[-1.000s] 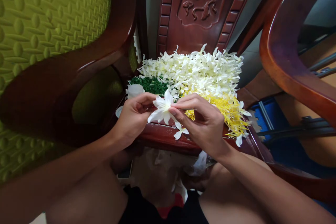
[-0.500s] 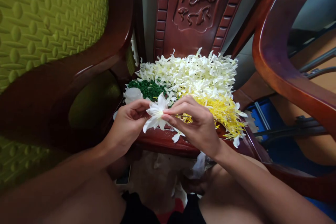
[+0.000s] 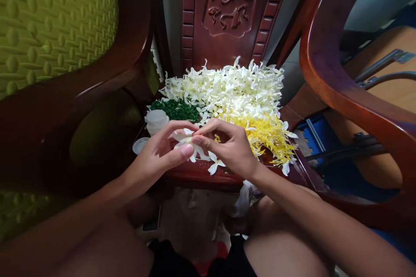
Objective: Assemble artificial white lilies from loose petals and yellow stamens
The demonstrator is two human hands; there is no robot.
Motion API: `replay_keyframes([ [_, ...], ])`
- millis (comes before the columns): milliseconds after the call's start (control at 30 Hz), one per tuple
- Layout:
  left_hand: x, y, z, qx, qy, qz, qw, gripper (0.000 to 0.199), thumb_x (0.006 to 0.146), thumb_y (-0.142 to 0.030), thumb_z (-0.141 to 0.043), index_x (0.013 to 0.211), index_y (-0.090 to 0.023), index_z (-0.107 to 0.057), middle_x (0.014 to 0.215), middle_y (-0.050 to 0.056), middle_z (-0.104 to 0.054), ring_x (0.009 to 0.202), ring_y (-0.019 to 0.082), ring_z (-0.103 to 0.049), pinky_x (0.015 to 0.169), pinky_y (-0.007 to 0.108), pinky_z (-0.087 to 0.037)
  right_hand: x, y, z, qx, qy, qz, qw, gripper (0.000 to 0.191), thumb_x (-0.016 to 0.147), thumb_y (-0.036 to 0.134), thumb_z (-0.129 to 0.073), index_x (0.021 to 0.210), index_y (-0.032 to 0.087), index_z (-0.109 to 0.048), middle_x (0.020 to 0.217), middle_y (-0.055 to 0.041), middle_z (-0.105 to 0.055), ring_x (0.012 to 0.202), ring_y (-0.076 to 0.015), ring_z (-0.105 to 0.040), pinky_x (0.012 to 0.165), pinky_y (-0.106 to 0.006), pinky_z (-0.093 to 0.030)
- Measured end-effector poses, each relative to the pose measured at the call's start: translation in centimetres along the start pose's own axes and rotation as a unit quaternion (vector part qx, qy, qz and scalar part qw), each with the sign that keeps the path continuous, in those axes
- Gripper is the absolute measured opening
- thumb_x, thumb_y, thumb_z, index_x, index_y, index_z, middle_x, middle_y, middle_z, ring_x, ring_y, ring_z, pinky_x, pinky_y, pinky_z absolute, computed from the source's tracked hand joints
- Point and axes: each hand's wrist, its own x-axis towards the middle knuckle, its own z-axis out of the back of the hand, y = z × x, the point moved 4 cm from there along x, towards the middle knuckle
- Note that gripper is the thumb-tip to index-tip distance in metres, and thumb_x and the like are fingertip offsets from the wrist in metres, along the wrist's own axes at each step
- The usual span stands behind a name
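A white flower [image 3: 198, 150] is held between my two hands above the front edge of the seat. My left hand [image 3: 165, 147] curls round its left side, thumb resting on the petals. Thumb and forefinger of my right hand [image 3: 227, 140] pinch at the flower's centre; what exactly they hold there is too small to tell. Behind lie a wide heap of white petal pieces [image 3: 227, 84], a pile of yellow stamens [image 3: 268, 134] and a patch of small green pieces [image 3: 178, 109]. One loose white petal piece [image 3: 215, 163] lies just below my right hand.
A translucent tub [image 3: 156, 121] and a white lid [image 3: 140, 145] stand at the left of the dark red wooden seat [image 3: 201, 177]. A curved armrest [image 3: 316, 60] rises at the right, a green cushion [image 3: 58, 21] at the left. A plastic bag [image 3: 243, 199] hangs below.
My left hand's fingers and thumb have closed further over the flower, covering part of its petals. The view has shifted, so the seat and heaps appear further left; the tub and lid show more.
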Motion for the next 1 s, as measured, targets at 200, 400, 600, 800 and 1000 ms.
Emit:
replay_keyframes([
  [200, -0.1, -0.7, -0.4, 0.053, -0.041, -0.038, 0.997, 0.026, 0.072, -0.036, -0.085, 0.093, -0.028, -0.073, 0.086, -0.001, -0.066, 0.067, 0.010, -0.055, 0.058, 0.021, -0.044, -0.1, -0.8, -1.5, 0.129, 0.005, -0.107, 0.986, 0.043, 0.067, 0.050, -0.087, 0.080, 0.020, -0.059, 0.059, 0.0085, -0.055, 0.051, -0.0069, -0.050, 0.048, -0.020, -0.040],
  [400, -0.4, -1.0, 1.0, 0.029, -0.125, -0.035, 0.991, 0.016, 0.075, -0.035, -0.084, 0.083, -0.025, -0.073, 0.080, -0.002, -0.064, 0.067, 0.010, -0.054, 0.057, 0.022, -0.043, 1.4, -2.4, 0.2, 0.067, 0.162, -0.086, 0.981, 0.037, 0.082, 0.054, -0.074, 0.096, 0.020, -0.070, 0.086, -0.0018, -0.074, 0.074, -0.0128, -0.068, 0.067, -0.028, -0.055],
  [600, 0.2, -1.9, 2.7, -0.105, -0.179, -0.020, 0.978, 0.010, 0.077, -0.027, -0.081, 0.082, -0.022, -0.074, 0.069, -0.004, -0.059, 0.054, 0.005, -0.041, 0.045, 0.018, -0.036, 3.8, -8.6, 5.9, -0.376, 0.125, -0.046, 0.917, 0.013, 0.097, 0.024, -0.061, 0.098, 0.016, -0.072, 0.101, -0.0086, -0.075, 0.092, -0.0165, -0.068, 0.084, -0.034, -0.051],
  [800, 0.4, -1.9, 2.6, -0.141, -0.182, -0.012, 0.973, 0.015, 0.067, -0.024, -0.084, 0.073, -0.016, -0.073, 0.063, -0.002, -0.057, 0.049, 0.003, -0.038, 0.042, 0.017, -0.033, 3.3, -11.8, 2.9, -0.433, 0.256, -0.069, 0.862, 0.009, 0.092, 0.022, -0.067, 0.093, 0.018, -0.075, 0.094, -0.0081, -0.072, 0.087, -0.0196, -0.065, 0.078, -0.031, -0.047],
  [1000, -0.2, -1.9, 2.8, -0.142, -0.183, -0.007, 0.973, 0.014, 0.067, -0.021, -0.082, 0.072, -0.014, -0.072, 0.052, -0.004, -0.045, 0.045, 0.003, -0.029, 0.040, 0.018, -0.024, 3.4, -12.3, 2.2, -0.475, 0.264, -0.107, 0.832, 0.015, 0.092, 0.015, -0.062, 0.100, 0.018, -0.074, 0.103, -0.0118, -0.066, 0.096, -0.0236, -0.061, 0.079, -0.033, -0.045],
])
